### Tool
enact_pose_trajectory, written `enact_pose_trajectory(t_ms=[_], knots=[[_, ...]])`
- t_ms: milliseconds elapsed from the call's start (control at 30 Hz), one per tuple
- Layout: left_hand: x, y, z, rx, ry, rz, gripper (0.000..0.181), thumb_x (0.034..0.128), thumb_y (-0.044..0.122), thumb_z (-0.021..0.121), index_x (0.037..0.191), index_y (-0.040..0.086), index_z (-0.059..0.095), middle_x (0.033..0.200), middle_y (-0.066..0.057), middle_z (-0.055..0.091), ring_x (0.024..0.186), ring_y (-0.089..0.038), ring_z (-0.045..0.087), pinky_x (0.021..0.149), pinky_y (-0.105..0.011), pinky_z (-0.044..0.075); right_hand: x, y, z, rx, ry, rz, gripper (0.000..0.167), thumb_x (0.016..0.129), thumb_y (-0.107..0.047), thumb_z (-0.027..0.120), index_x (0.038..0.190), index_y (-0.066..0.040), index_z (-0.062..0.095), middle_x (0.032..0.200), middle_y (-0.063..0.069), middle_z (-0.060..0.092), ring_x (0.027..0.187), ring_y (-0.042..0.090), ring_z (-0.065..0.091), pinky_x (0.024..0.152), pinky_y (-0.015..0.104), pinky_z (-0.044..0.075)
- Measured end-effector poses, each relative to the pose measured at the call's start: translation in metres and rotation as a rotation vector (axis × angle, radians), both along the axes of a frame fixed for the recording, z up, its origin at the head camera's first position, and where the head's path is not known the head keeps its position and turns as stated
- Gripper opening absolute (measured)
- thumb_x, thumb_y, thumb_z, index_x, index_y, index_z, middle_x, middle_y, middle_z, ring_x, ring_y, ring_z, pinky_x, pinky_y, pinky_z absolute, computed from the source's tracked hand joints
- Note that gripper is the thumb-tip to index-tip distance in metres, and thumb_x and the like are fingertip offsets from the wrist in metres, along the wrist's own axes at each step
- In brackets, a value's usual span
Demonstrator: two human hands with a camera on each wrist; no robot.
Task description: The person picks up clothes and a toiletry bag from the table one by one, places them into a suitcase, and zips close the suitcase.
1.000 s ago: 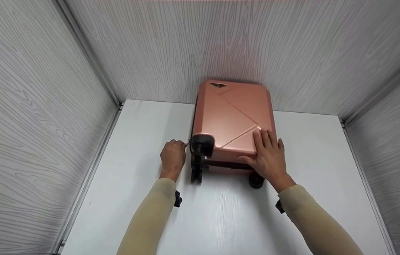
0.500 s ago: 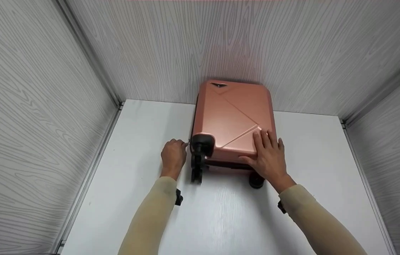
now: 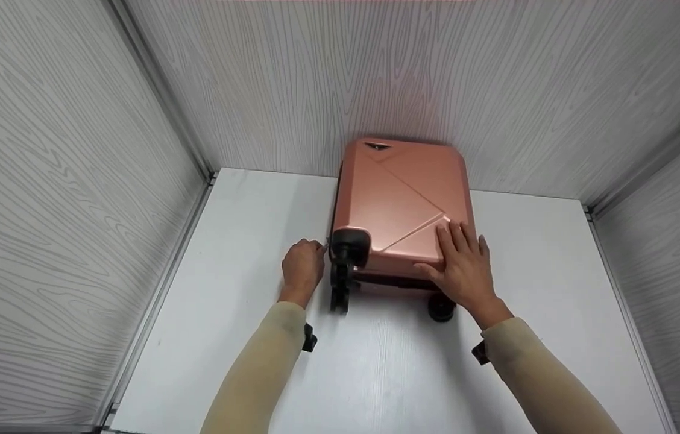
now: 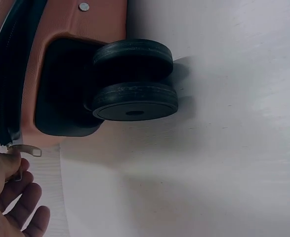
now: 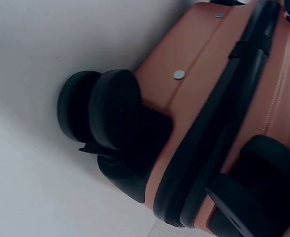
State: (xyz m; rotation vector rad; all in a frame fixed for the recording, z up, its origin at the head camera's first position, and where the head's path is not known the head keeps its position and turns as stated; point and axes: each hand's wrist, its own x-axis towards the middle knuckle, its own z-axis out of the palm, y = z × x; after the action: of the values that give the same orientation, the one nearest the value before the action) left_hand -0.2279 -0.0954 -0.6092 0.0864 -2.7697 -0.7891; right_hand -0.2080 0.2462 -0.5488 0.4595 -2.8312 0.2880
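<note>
A rose-pink hard-shell suitcase (image 3: pixel 403 199) lies flat with its wheel end toward me. At its left side, by the black wheel (image 3: pixel 342 289), my left hand (image 3: pixel 302 265) pinches a small metal zipper pull between thumb and finger. The left wrist view shows a second zipper pull (image 4: pixel 28 149) hanging loose just beside the fingers, at the end of the dark zipper band (image 4: pixel 9 74). My right hand (image 3: pixel 466 274) rests with straight fingers on the near right corner of the shell. Only wheels (image 5: pixel 115 108) and the suitcase's end show in the right wrist view, not that hand's fingers.
The suitcase lies on a white surface (image 3: pixel 376 380) against a wood-grain back panel (image 3: pixel 292 90). Similar panels stand on the left (image 3: pixel 44 181) and the right (image 3: pixel 671 241), with metal strips along the corners.
The head view has shifted slightly, so everything appears a little farther right. Both hands keep their places on the suitcase, which looks unmoved.
</note>
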Motion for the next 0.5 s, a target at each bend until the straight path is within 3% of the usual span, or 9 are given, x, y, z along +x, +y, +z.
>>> enact_pose_trajectory(t_ms=[267,500], knots=[[-0.003,0.0083,0.0083,-0.103,0.005,-0.046,0.017,0.1008,0.015,0.07,0.097,0.008,0.084,0.085,-0.014,0.075,0.083,-0.035,0.074,0.07,-0.05,0.061,-0.0035,0.0067,0.0073,-0.051,-0.055,-0.027,0.096,0.094,-0.066,0.067,0.166,-0.01,0.035,0.17,0.02,0.032,0.161,0.04,0.021,0.126,0.067,0.016],[-0.0033,0.0071,0.0098,-0.137,-0.021,-0.035,0.015,0.0996,0.015,0.071,0.097,0.01,0.085,0.085,-0.013,0.075,0.083,-0.035,0.075,0.07,-0.05,0.061,-0.0064,0.0063,0.0017,-0.077,-0.048,-0.028,0.095,0.095,-0.065,0.067,0.165,-0.01,0.035,0.171,0.022,0.03,0.161,0.041,0.02,0.126,0.068,0.013]])
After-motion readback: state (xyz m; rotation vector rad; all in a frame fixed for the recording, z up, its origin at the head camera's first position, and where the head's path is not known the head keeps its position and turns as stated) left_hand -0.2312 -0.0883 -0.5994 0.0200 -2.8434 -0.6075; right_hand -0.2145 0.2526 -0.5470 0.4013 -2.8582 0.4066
